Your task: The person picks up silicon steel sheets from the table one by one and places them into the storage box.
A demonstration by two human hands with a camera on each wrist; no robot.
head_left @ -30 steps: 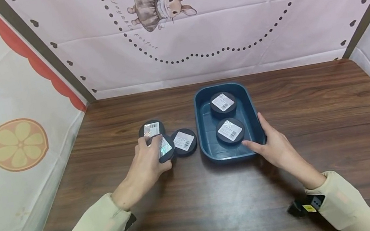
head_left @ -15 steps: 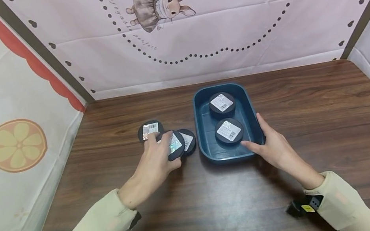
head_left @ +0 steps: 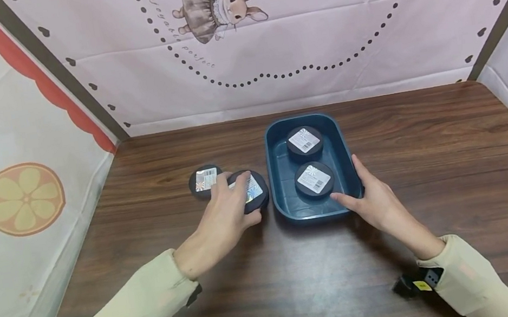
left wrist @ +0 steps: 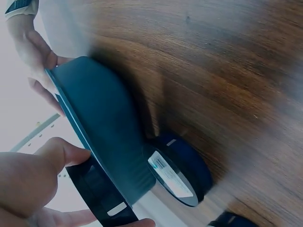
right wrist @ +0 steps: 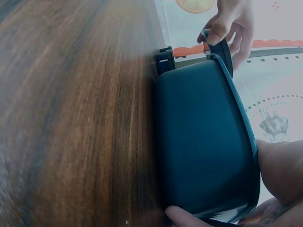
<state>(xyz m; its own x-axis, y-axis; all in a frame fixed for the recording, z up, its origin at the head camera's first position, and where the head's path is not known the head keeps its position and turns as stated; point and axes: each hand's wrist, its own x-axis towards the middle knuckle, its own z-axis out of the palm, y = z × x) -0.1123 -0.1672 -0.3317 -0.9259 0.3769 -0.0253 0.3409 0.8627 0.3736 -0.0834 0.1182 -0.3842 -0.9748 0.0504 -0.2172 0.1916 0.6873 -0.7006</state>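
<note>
Two discs (head_left: 314, 179) in tray (head_left: 317, 217); rim (left wrist: 75, 116) near held disc (left wrist: 97, 184).

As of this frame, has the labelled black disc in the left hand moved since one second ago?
Yes: in the head view, the labelled black disc has moved right with the left hand, closer to the stationary dark-blue tray.

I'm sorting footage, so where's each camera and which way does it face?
Head: worn on head, facing forward and down at the tray and black discs; sleeves, left hand, right hand show.
Left wrist: worn there, facing the tray's outside; left hand near, right hand beyond.
Right wrist: worn there, facing the tray's outside across the table; right hand near, left hand beyond.
Shared: both wrist views show the tray, held disc and both hands.
</note>
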